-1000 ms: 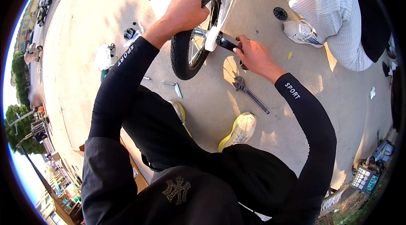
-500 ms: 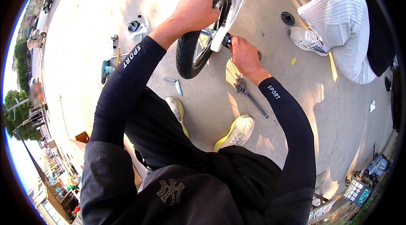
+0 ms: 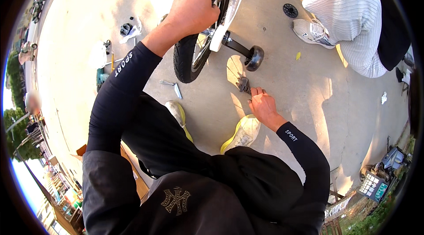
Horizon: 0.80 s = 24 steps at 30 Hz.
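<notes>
Head view: the rear wheel (image 3: 198, 45) of a small white bike is the landmark. The left hand (image 3: 194, 9) is closed over the top of the tyre and holds the bike upright. The right hand (image 3: 263, 106) is on the floor (image 3: 282, 71) below-right of the wheel, fingers curled on the handle of a metal wrench (image 3: 244, 85), w/ its head lying just under the training wheel (image 3: 255, 57). I judge the wrench stiff, rather heavy, smooth steel, so best taken mid-handle. An L-shaped key (image 3: 171, 85) lies just below the wheel. A second person's shoe (image 3: 311, 32) is far right of the wheel.
</notes>
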### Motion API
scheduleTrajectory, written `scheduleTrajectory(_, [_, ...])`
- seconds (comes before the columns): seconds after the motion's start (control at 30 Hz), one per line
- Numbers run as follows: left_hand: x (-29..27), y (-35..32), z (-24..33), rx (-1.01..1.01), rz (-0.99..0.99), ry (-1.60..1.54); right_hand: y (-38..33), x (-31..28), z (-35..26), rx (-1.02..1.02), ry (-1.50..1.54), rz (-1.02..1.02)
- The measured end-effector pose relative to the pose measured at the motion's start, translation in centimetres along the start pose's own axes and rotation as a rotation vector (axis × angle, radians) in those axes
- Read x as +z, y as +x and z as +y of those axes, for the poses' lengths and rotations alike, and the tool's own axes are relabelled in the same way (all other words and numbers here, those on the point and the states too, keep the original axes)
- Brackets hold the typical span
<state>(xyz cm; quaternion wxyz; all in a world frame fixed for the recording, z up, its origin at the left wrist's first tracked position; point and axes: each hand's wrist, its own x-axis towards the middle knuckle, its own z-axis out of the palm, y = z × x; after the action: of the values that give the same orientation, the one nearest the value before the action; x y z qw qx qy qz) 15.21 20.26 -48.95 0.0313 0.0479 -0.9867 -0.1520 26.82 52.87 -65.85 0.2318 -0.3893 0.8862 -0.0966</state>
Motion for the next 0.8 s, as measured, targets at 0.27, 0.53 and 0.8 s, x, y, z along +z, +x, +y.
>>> scheduleTrajectory(0.27, [0.2, 0.0, -1.0, 0.064, 0.052, 0.001, 0.9, 7.6, 1.8, 0.134, 0.016, 0.010])
scheduleTrajectory(0.53, [-2.4, -0.1, 0.9, -0.008, -0.067, -0.159, -0.8, 3.7, 0.0, 0.303, 1.392, 0.070])
scheduleTrajectory(0.8, [-2.0, -0.2, 1.1, 0.000, -0.043, -0.133, 8.4, -6.8, -0.6, 0.249, 1.045, 0.131])
